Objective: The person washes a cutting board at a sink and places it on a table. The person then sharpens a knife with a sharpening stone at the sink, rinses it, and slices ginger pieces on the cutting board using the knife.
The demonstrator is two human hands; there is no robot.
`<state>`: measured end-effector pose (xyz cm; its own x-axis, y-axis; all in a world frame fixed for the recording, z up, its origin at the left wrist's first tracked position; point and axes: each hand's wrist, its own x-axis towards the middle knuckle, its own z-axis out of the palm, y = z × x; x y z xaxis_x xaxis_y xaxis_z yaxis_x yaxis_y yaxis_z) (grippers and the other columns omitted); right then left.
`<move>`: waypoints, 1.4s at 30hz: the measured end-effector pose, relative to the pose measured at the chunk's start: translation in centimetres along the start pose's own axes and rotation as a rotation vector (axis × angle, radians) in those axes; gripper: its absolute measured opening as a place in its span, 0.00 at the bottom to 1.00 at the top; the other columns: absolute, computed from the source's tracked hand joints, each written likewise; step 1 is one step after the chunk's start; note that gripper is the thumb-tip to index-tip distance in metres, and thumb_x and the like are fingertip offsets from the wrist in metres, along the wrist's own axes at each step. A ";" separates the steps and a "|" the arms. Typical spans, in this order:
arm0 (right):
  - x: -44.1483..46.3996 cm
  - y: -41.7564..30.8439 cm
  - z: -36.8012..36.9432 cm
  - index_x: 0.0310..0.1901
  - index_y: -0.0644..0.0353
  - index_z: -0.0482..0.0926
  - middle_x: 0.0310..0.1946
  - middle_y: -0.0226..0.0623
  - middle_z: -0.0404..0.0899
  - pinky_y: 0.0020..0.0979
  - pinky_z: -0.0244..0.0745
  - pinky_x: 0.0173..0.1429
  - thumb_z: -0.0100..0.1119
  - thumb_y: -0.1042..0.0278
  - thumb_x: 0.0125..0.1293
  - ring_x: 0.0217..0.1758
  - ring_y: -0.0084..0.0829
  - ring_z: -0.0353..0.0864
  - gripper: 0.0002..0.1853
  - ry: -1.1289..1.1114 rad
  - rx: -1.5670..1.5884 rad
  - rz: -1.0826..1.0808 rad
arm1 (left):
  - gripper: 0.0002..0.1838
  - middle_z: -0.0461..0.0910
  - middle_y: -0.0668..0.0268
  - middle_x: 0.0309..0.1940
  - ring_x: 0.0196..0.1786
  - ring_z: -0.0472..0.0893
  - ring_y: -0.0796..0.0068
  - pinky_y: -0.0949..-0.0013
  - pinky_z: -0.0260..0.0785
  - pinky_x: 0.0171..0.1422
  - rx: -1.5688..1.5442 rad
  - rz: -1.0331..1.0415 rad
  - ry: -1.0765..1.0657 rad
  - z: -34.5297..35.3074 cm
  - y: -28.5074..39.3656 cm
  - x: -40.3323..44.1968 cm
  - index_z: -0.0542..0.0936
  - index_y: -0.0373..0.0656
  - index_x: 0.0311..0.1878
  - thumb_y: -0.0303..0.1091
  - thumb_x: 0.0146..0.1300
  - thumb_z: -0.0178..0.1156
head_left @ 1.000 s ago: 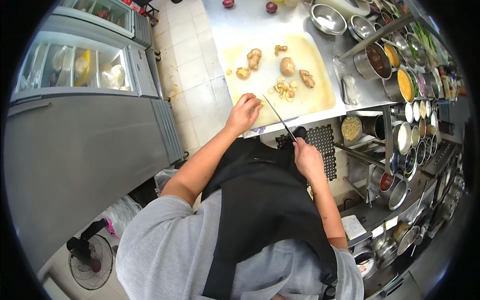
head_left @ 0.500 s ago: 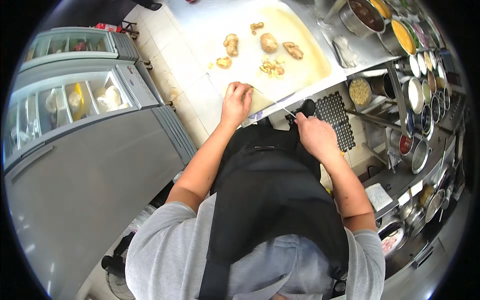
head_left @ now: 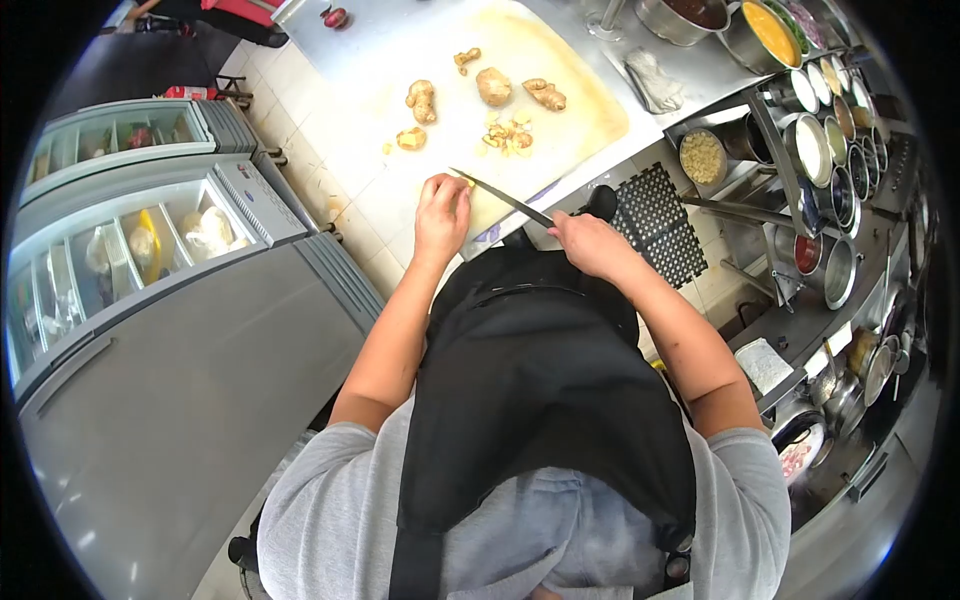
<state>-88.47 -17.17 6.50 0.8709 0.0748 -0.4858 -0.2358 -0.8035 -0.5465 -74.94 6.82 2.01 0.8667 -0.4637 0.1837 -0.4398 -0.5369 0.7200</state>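
In my right hand [head_left: 592,243] is the handle of a knife [head_left: 512,203], its dark blade pointing left and away from me across the near edge of the white cutting board [head_left: 590,125]. My left hand [head_left: 442,215] rests at the board's near left corner, fingers curled beside the blade's tip. A bit of pale yellow ginger [head_left: 470,184] shows at those fingertips, mostly hidden by them. Farther up the board lie several knobs of ginger [head_left: 493,87], a cut ginger piece [head_left: 410,139] and a small heap of ginger trimmings [head_left: 510,136].
A crumpled cloth [head_left: 654,82] lies right of the board, near steel pots [head_left: 684,20] and a pot of orange liquid [head_left: 770,35]. A red onion [head_left: 335,17] sits at the far left. Glass-topped freezers [head_left: 150,230] stand left; a black perforated mat [head_left: 655,225] is on the floor.
The knife has turned so that its blade's flat side shows, where it looked like a thin line. My view has shifted, so the board and ginger appear farther left and higher.
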 end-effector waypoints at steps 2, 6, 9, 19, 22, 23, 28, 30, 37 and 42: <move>0.0 0.4 -0.3 0.46 0.66 0.78 0.36 0.60 0.86 0.58 0.79 0.50 0.50 0.58 0.83 0.46 0.62 0.86 0.17 -0.021 0.084 -0.012 | 0.08 0.81 0.56 0.48 0.48 0.85 0.57 0.57 0.79 0.54 -0.018 -0.018 -0.014 -0.3 0.4 -0.1 0.84 0.40 0.49 0.26 0.68 0.68; -0.7 0.8 -2.1 0.47 0.66 0.78 0.37 0.60 0.86 0.59 0.77 0.52 0.49 0.58 0.84 0.47 0.62 0.86 0.17 -0.032 0.050 -0.017 | 0.09 0.83 0.56 0.49 0.48 0.87 0.60 0.60 0.80 0.55 0.017 -0.021 0.010 0.0 -0.2 -0.3 0.83 0.39 0.48 0.26 0.67 0.70; -1.8 -0.6 -2.7 0.50 0.67 0.78 0.39 0.59 0.87 0.57 0.80 0.52 0.46 0.59 0.84 0.47 0.60 0.88 0.17 0.091 -0.068 0.097 | 0.09 0.85 0.56 0.50 0.51 0.87 0.57 0.59 0.80 0.57 0.128 0.068 0.119 -0.1 -0.7 -0.9 0.83 0.39 0.47 0.26 0.65 0.71; -5.2 -5.5 -1.3 0.47 0.60 0.79 0.33 0.47 0.89 0.46 0.87 0.37 0.52 0.67 0.72 0.34 0.47 0.92 0.09 0.186 -0.357 0.069 | 0.08 0.86 0.54 0.48 0.53 0.84 0.50 0.56 0.78 0.59 0.129 0.080 0.075 -0.5 -1.0 -0.9 0.85 0.40 0.47 0.30 0.68 0.69; -5.7 -7.6 -2.3 0.45 0.57 0.83 0.37 0.46 0.91 0.50 0.86 0.36 0.52 0.64 0.73 0.39 0.47 0.93 0.11 0.112 -0.329 0.243 | 0.09 0.84 0.52 0.51 0.56 0.83 0.46 0.52 0.78 0.61 0.153 0.037 0.073 0.2 -1.9 -1.7 0.86 0.42 0.48 0.31 0.66 0.68; -5.5 -7.6 -2.8 0.50 0.57 0.84 0.39 0.48 0.91 0.51 0.86 0.38 0.51 0.63 0.74 0.41 0.48 0.93 0.13 0.053 -0.255 0.259 | 0.09 0.84 0.51 0.50 0.55 0.83 0.46 0.52 0.77 0.61 0.116 0.043 0.077 -0.1 -1.2 -1.4 0.85 0.42 0.48 0.30 0.66 0.68; -4.5 -6.5 -3.5 0.56 0.63 0.82 0.46 0.49 0.91 0.51 0.87 0.48 0.50 0.67 0.75 0.48 0.50 0.92 0.15 0.015 -0.114 0.167 | 0.08 0.82 0.50 0.47 0.52 0.82 0.45 0.51 0.76 0.58 0.023 0.117 0.041 -0.2 -0.7 -0.1 0.83 0.38 0.48 0.25 0.66 0.67; -3.8 -5.7 -3.1 0.57 0.62 0.81 0.49 0.52 0.89 0.52 0.86 0.51 0.51 0.68 0.75 0.52 0.52 0.91 0.15 -0.025 -0.108 0.157 | 0.09 0.82 0.50 0.48 0.53 0.82 0.45 0.51 0.76 0.59 -0.025 0.053 0.018 -0.4 -0.7 -0.4 0.83 0.38 0.48 0.26 0.66 0.67; 0.6 1.9 3.3 0.58 0.58 0.80 0.39 0.52 0.88 0.52 0.84 0.43 0.47 0.53 0.84 0.40 0.54 0.90 0.18 0.065 -0.011 -0.075 | 0.10 0.83 0.52 0.48 0.53 0.84 0.47 0.53 0.77 0.60 0.002 0.136 0.083 -0.8 -0.9 -1.1 0.82 0.39 0.49 0.22 0.64 0.65; 0.0 2.4 -0.8 0.57 0.59 0.80 0.27 0.41 0.84 0.38 0.80 0.26 0.47 0.50 0.85 0.21 0.37 0.83 0.20 -0.118 0.358 0.085 | 0.13 0.83 0.52 0.49 0.55 0.82 0.47 0.52 0.76 0.62 -0.065 0.099 0.113 -0.7 -1.2 -0.7 0.82 0.40 0.51 0.22 0.62 0.65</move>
<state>-88.69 -19.55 5.71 0.7912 0.1008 -0.6033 -0.4590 -0.5540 -0.6945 -74.89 8.27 1.53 0.8423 -0.4283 0.3273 -0.5116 -0.4438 0.7357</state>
